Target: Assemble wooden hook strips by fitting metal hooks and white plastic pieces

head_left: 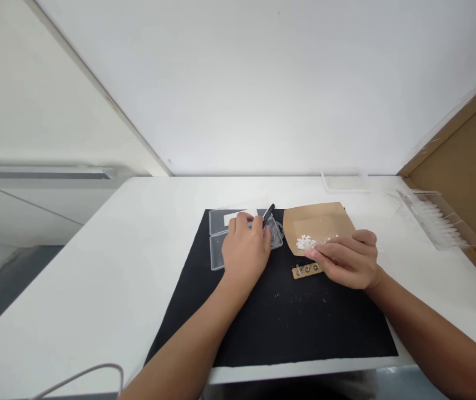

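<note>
My left hand (246, 244) reaches over a clear hinged plastic case (217, 253) with a white label on its lid. Its fingers are closed round a slim black tool (268, 213), whose dark end sticks up past the thumb. My right hand (348, 258) is pinched near the front edge of a brown paper tray (315, 216); whatever lies between its fingertips is too small to make out. White small pieces (305, 242) lie in the tray beside the fingertips. Just below them, a tan strip (307, 270) with several round metal parts rests partly under my right hand.
A black mat (292, 328) with tiny scraps lies beneath everything on the white table (104, 278). At the right stands a clear rack (438, 219) of white pieces, near a cardboard panel (471, 144). A cable (92, 369) curves at the lower left.
</note>
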The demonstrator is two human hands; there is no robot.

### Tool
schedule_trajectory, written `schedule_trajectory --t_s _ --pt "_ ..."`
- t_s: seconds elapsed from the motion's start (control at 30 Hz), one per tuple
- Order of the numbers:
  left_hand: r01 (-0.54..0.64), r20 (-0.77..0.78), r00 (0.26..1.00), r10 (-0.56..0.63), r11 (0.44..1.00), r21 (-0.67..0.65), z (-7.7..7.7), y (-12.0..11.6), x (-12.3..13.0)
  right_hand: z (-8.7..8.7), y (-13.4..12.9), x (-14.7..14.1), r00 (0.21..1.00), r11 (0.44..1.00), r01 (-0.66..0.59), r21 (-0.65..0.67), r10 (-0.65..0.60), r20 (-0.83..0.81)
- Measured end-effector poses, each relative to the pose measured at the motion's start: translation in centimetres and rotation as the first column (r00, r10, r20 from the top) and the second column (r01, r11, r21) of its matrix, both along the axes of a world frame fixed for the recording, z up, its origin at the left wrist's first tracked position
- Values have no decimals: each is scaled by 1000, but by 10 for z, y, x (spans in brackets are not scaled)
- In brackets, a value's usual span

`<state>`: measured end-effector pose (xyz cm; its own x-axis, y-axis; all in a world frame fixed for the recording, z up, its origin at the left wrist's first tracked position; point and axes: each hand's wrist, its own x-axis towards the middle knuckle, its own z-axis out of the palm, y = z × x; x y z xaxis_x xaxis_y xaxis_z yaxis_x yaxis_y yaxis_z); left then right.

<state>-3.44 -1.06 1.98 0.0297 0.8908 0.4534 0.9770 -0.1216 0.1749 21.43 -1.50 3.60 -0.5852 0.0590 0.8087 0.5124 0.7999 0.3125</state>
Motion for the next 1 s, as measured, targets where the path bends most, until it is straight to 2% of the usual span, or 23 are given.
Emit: schedule_trajectory --t_s 0.1,0.13,0.2,0.3,0.33,0.4,0.57,0.7,0.77,1.0 --pt "200 151 962 -228 964 177 6 -4 5 1 -1 -1 1000 1000 2 25 -3 18" --pt "297 247 907 -341 934 197 9 -6 8 1 -1 -2 1000 1000 7 25 -8 22" --pt "473 472 728 -498 863 180 13 -11 15 1 0 -2 999 999 18 28 -18 29" --pt "589 742 454 -494 791 167 16 -21 25 2 0 -4 1000 999 12 42 -12 2" --pt "615 796 380 -470 771 162 16 -24 27 3 -1 -5 1000 999 2 45 -2 -13" --pt "642 866 282 -412 752 148 15 -27 30 5 -1 -6 999 999 -19 50 21 -28" --pt "667 920 193 -341 734 131 12 -27 29 7 -4 -6 999 998 -33 50 34 -19" --pt "726 952 126 -278 680 102 8 -24 29 5 -6 -2 998 998 -68 -7 68 19" --pt "751 961 114 -252 655 82 6 -24 29 4 -6 0 997 996 -76 -46 77 26" --pt "758 953 116 -281 644 98 -3 -25 29 1 -8 4 998 982 -66 -178 61 -32"
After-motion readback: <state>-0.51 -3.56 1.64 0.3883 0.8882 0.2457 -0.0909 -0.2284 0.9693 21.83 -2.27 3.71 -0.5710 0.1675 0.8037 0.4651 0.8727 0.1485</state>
